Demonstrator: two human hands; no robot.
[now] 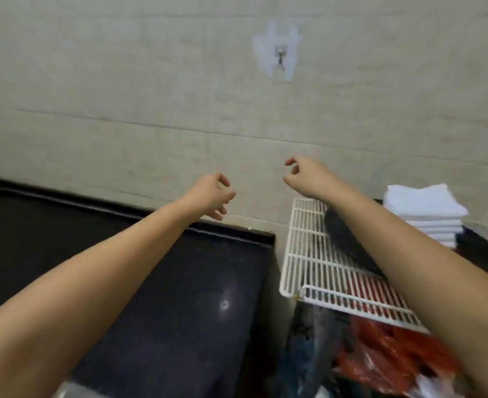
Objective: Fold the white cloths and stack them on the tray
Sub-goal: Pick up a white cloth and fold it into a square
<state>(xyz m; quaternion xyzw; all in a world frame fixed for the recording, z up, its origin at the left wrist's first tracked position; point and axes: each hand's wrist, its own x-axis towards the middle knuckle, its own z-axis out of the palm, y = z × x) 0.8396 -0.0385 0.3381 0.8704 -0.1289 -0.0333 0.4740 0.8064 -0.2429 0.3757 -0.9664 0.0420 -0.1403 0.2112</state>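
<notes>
A stack of several folded white cloths (pixel 426 211) stands at the far right, behind my right forearm. What it rests on is mostly hidden. My left hand (pixel 212 196) is raised in front of the tiled wall, above the back edge of the black counter (pixel 151 282), fingers loosely curled and holding nothing. My right hand (pixel 303 175) hangs in the air a little higher and to the right, also loosely curled and empty. Both arms stretch forward. No loose cloth is in view.
A white wire rack (pixel 305 254) lies right of the counter with a dark object (pixel 349 242) on it. Red plastic bags (pixel 386 360) and other clutter sit below the rack. A small metal hook (pixel 280 54) is fixed high on the wall.
</notes>
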